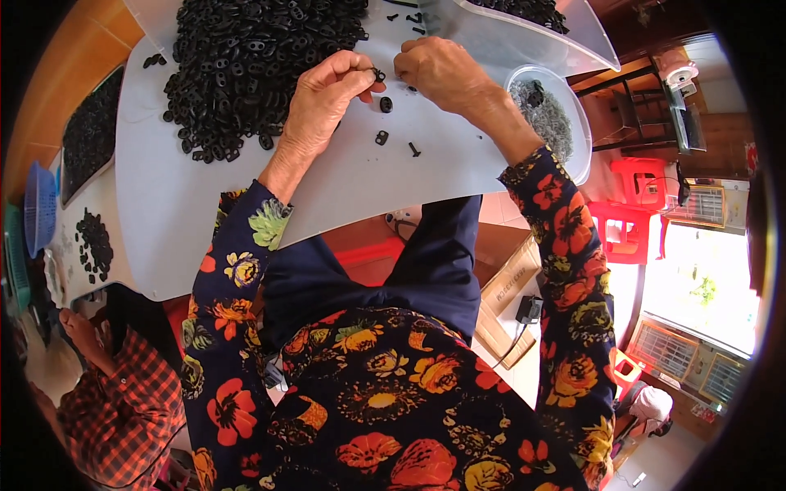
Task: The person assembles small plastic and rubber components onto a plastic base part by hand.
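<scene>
My left hand is closed in a pinch on a small black two-holed piece, held just above the pale table. Close by on the right, my right hand has its fingertips pressed together; what they hold, if anything, is hidden. Beneath the hands lie a black oval piece, another two-holed piece and a black peg-like part. A large heap of black oval two-holed pieces spreads beside my left hand.
Right of my right forearm stands a round clear tub of small translucent bits. A clear plastic bin with black parts is at the far right. Leftward are a blue basket and a person in a checkered shirt. Red stools stand beyond.
</scene>
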{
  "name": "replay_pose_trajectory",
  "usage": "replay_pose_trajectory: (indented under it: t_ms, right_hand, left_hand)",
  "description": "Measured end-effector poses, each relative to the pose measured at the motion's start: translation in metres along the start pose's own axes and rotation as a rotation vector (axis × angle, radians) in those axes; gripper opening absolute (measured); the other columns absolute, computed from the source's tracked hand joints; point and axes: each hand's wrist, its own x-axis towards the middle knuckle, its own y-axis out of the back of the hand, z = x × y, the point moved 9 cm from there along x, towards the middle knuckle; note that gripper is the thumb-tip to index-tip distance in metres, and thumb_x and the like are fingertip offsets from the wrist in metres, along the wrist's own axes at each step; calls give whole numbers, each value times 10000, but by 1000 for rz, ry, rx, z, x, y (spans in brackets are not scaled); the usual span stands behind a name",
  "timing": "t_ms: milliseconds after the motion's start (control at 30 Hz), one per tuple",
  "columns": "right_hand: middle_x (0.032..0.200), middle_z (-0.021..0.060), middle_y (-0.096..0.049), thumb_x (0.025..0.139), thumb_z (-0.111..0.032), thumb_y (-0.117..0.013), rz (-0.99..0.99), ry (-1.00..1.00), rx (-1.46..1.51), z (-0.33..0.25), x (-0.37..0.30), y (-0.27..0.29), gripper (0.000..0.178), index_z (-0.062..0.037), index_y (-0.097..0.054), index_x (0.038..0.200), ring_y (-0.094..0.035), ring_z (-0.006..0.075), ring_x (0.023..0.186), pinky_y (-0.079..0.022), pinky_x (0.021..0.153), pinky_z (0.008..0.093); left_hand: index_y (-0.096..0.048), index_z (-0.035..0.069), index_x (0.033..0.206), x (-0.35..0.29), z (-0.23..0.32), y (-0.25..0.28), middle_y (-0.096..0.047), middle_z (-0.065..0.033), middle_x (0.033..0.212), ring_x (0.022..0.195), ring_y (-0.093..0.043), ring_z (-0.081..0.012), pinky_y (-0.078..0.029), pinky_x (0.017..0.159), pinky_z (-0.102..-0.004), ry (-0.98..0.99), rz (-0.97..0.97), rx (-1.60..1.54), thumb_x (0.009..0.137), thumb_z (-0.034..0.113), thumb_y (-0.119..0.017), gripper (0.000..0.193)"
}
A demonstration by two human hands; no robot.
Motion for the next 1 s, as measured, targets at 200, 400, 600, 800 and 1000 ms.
replay_pose_trajectory:
  t_ms: [200,400,600,800,1000]
  right_hand:
    - [779,119,-631,760,-79,-616,-1,-56,-12,4,5,-4,67,-25,-631,797,-614,313,722,-497,657,400]
    - [735,71,-645,774,-57,-608,213,-347,500,18,-12,19,123,3,-655,871,-597,161,633,-489,611,287]
    - [748,38,-647,829,-106,-656,273,-559,1201,19,-36,-4,143,21,-683,890,-562,87,646,-505,618,234]
    - [791,26,-641,877,-94,-638,295,-456,1285,6,-27,-8,135,14,-668,953,-552,80,676,-493,652,231]
    - [805,24,-653,859,-31,-612,292,-365,1048,-2,-21,0,138,-17,-661,987,-571,72,703,-502,674,231]
  left_hand:
    - [-623,9,903,1,-1,0,-593,-4,833,788,-621,-128,-470,717,-258,-27,14,-45,875,82,-582,88]
    - [-623,27,943,1,-6,0,-588,0,861,829,-592,-106,-434,723,-225,-19,-43,-54,891,89,-565,100]
    - [-617,17,885,0,-3,-1,-595,-2,832,782,-615,-116,-463,712,-251,-19,-23,-22,877,76,-530,105]
    - [-609,13,881,0,-4,-3,-596,-6,829,770,-607,-102,-466,704,-248,18,-34,5,877,75,-517,110]
    - [-604,8,894,-1,-5,-3,-601,-15,799,748,-601,-101,-473,702,-246,32,-23,12,871,65,-525,100]
